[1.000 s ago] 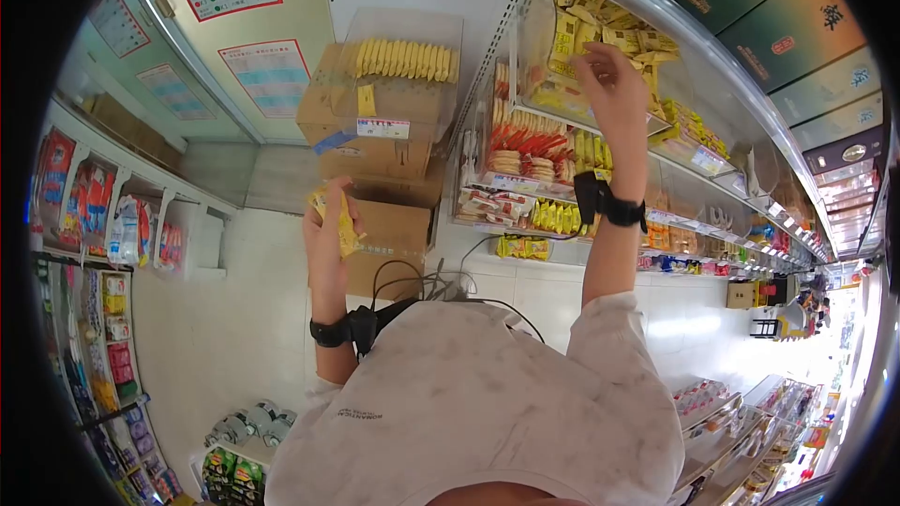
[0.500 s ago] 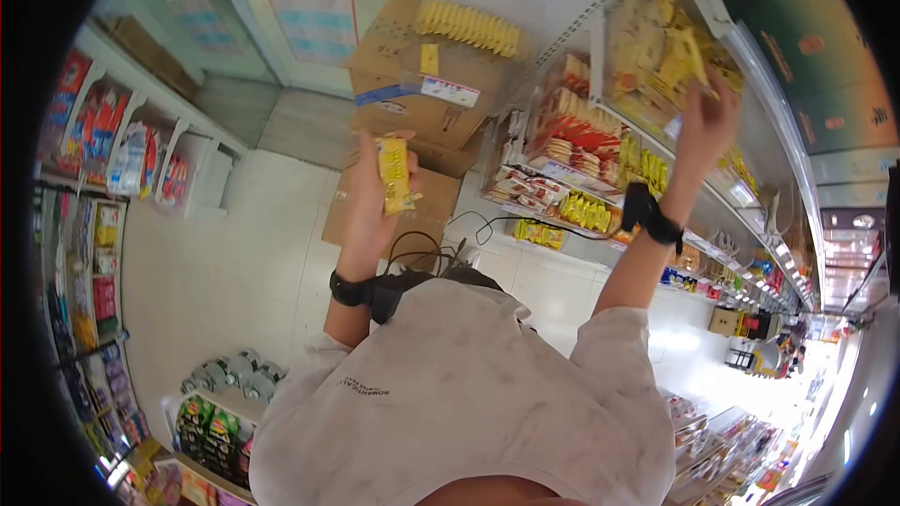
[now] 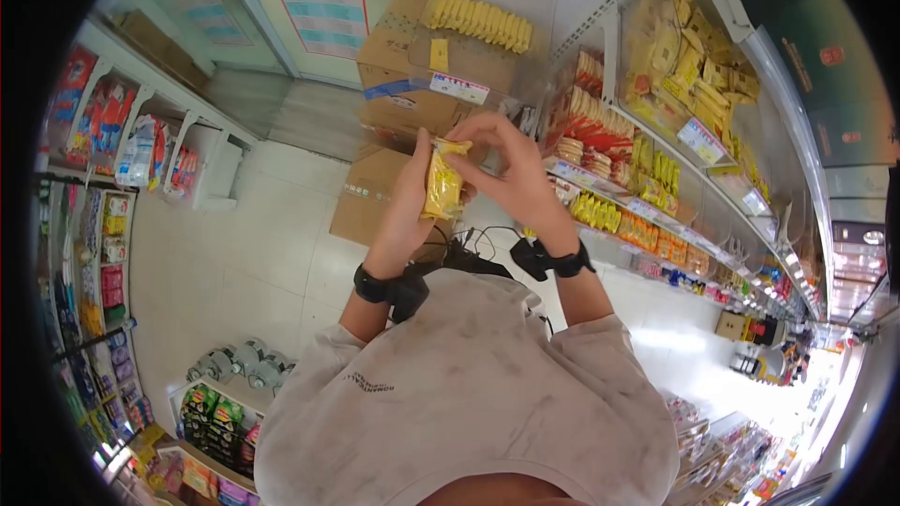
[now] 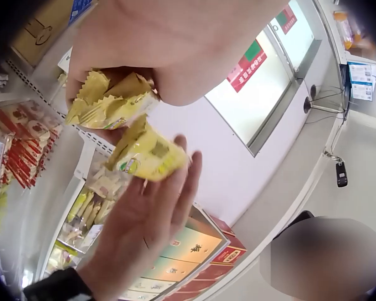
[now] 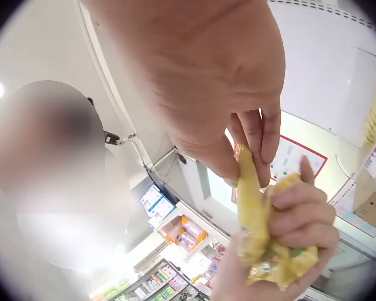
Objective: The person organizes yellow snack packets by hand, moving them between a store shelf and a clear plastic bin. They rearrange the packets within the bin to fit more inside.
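Note:
In the head view the left hand (image 3: pixel 404 209) grips yellow snack packets (image 3: pixel 442 189) upright in front of the chest. The right hand (image 3: pixel 514 173) meets it from the right, thumb and fingers at the packets' top. The left wrist view has several packets (image 4: pixel 106 106) bunched in the left hand (image 4: pixel 169 50), and a separate packet (image 4: pixel 151 155) pinched by the right hand (image 4: pixel 144 213) just below them. From the right wrist, the right hand (image 5: pixel 219 94) pinches one packet (image 5: pixel 250 210) by its end, against those in the left hand (image 5: pixel 301 219).
A clear bin of yellow packets (image 3: pixel 703 145) is on the shelf at the right, with red-wrapped snacks (image 3: pixel 600 122) beside it. Cardboard boxes (image 3: pixel 361 192) carry a tray of yellow packets (image 3: pixel 483 23) ahead. Another shelf (image 3: pixel 131 117) stands left; tiled floor (image 3: pixel 262 234) lies between.
My right hand has left the yellow packet bin and come down and left to the left hand, bringing a packet. The left hand has moved slightly right with its packets.

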A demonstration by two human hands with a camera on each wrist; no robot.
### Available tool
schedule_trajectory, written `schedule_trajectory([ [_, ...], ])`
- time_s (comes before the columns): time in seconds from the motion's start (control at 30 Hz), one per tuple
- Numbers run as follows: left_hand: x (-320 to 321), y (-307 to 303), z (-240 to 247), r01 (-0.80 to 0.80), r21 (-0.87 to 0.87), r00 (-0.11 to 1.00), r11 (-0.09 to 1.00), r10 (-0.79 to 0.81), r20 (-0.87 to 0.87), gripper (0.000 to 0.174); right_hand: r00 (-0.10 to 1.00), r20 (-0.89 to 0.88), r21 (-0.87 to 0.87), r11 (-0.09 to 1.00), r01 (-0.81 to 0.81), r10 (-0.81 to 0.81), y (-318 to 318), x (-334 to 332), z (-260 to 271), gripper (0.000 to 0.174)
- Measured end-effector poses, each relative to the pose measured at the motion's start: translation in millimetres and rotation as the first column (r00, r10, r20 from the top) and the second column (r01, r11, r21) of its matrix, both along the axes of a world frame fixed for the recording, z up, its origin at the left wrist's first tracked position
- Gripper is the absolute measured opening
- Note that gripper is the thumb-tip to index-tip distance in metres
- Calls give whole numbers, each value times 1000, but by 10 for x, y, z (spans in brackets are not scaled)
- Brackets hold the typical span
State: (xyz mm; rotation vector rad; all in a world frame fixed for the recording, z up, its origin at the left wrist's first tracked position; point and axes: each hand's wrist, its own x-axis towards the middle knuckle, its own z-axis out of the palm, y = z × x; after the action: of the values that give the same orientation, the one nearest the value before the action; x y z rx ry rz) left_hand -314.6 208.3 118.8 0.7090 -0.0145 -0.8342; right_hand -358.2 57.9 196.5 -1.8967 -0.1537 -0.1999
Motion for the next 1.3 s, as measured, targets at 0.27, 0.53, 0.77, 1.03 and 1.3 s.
schedule_trajectory([
  [0.27, -9, 276, -92, -316, 11, 946, 949, 316, -70, 53, 939, 280, -154, 975, -162, 200, 179, 517, -407, 18],
  [0.53, -227, 598, -50, -633, 154, 774, 759, 617, 139, 58, 999, -24, -102, 994, -41, 39, -584, 1952, -754, 30],
  [0.77, -396, 710, 124, -791, 232, 612, 567, 742, 274, 51, 799, -590, -449, 774, -446, 117, -1163, 3053, -1925, 47],
  [1.03, -351, 671, 170, -792, 312, 611, 526, 696, 378, 55, 956, -292, -659, 730, -180, -28, -1197, 2925, -1435, 36],
  [1.3, -56, 448, 147, -726, 305, 687, 616, 672, 278, 59, 960, -190, 558, 827, -66, 205, -1071, 1547, -416, 34],
])
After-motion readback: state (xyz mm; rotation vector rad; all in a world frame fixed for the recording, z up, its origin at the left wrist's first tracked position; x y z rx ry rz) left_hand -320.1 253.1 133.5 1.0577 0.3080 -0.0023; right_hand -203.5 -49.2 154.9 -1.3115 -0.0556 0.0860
